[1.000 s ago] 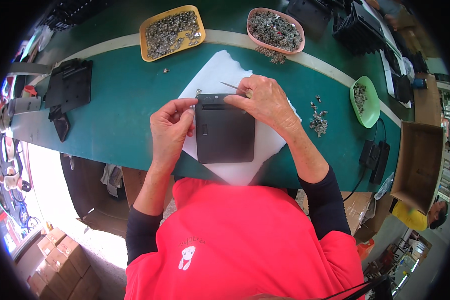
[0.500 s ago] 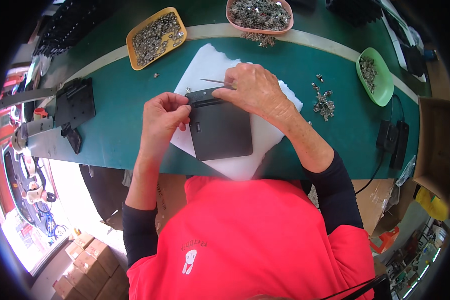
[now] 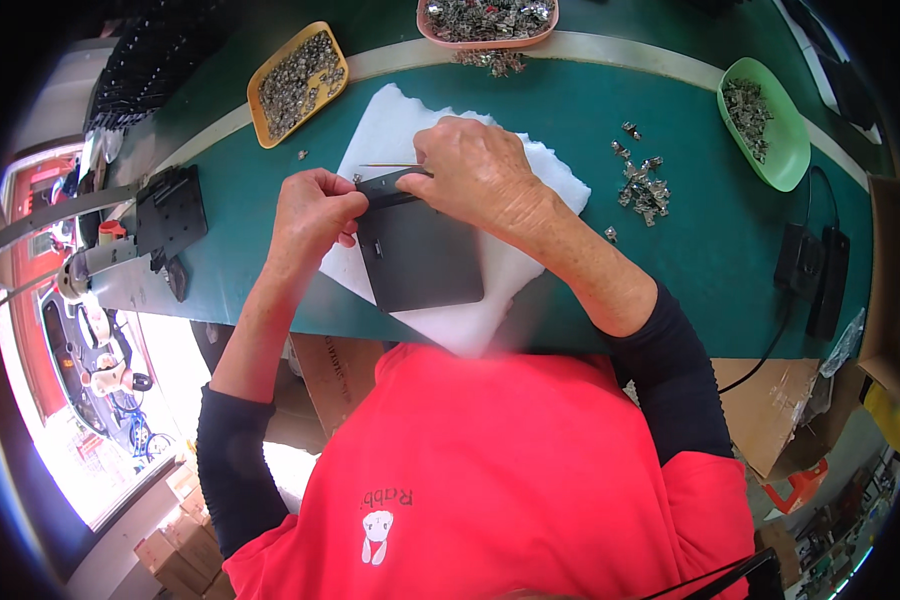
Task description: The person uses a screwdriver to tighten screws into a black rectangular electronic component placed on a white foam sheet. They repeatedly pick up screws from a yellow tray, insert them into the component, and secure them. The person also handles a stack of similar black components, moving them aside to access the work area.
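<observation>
A flat dark grey plastic panel (image 3: 425, 262) with a black ribbed strip across its far end lies on a sheet of white foam (image 3: 375, 130). My left hand (image 3: 313, 215) is closed at the panel's far left corner, thumb and forefinger pinched together. What they hold, if anything, is hidden. Curled over the panel's far edge, my right hand (image 3: 480, 172) grips a thin pointed metal tool (image 3: 390, 165) whose tip points left. A small metal piece (image 3: 358, 178) sits on the foam by that corner.
Small metal parts fill a yellow tray (image 3: 339, 80), a pink tray (image 3: 490, 43) and a green tray (image 3: 792, 150). A pile of metal clips (image 3: 646, 192) lies right of the foam. Black adapters (image 3: 800, 262) with cables sit at the right, a black bracket (image 3: 175, 215) at the left.
The whole view has shifted a little. My right hand and the tool have moved slightly left along the panel's far edge. My left hand stays at the corner.
</observation>
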The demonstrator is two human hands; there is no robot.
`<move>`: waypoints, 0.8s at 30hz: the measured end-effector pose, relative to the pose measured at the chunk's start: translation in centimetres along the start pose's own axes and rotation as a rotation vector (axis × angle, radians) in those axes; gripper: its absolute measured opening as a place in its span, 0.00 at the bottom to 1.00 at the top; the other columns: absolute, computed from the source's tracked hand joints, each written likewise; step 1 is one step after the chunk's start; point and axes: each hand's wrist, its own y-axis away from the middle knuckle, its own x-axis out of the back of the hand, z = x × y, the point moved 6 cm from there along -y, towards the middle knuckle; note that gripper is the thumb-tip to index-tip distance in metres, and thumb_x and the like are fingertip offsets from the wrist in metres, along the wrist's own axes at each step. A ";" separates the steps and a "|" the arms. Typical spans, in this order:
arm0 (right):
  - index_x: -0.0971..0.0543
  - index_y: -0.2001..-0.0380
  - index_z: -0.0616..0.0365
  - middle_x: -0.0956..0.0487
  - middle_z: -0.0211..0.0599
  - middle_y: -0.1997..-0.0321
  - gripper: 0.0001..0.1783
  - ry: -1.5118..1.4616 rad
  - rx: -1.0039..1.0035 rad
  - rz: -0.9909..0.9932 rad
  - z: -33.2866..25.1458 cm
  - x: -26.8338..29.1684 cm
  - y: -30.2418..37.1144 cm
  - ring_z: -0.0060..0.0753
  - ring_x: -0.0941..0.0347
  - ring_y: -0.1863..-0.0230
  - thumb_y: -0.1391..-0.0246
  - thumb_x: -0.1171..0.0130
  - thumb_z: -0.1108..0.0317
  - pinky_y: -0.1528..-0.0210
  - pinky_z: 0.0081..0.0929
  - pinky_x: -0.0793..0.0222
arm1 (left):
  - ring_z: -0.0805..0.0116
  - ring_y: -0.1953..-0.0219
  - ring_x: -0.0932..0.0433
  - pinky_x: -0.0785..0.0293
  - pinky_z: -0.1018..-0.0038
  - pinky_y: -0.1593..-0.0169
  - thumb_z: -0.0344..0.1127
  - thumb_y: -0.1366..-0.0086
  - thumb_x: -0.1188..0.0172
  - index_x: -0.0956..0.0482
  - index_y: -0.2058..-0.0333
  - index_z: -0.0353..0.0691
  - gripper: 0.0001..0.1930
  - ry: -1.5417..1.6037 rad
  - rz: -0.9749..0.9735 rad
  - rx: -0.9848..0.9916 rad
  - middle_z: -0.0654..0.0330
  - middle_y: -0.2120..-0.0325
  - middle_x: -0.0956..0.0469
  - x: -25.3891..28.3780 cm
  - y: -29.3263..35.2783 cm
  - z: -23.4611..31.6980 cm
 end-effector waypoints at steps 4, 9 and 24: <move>0.18 0.71 0.60 0.18 0.46 0.67 0.20 -0.009 -0.003 -0.025 0.2 0.0 -0.2 0.50 0.20 0.62 0.53 0.33 0.52 0.59 0.43 0.25 | 0.74 0.85 0.27 0.28 0.78 0.83 0.23 0.51 0.40 0.25 0.74 0.31 0.05 -0.076 -0.007 0.009 0.60 0.83 0.26 -0.5 -0.4 0.2; 0.18 0.71 0.60 0.18 0.46 0.69 0.20 -0.015 0.007 -0.042 0.0 -0.1 -0.3 0.50 0.20 0.64 0.53 0.34 0.51 0.60 0.43 0.25 | 0.73 0.84 0.25 0.27 0.77 0.83 0.23 0.50 0.39 0.25 0.74 0.31 0.05 -0.146 -0.020 0.040 0.59 0.82 0.26 -0.3 -0.7 0.1; 0.17 0.69 0.58 0.18 0.44 0.68 0.20 0.021 -0.014 -0.100 0.2 -0.3 -0.7 0.47 0.20 0.62 0.53 0.36 0.50 0.57 0.42 0.25 | 0.73 0.77 0.20 0.24 0.78 0.78 0.31 0.41 0.32 0.25 0.64 0.30 0.12 0.173 -0.123 0.111 0.59 0.73 0.22 0.1 0.2 -3.0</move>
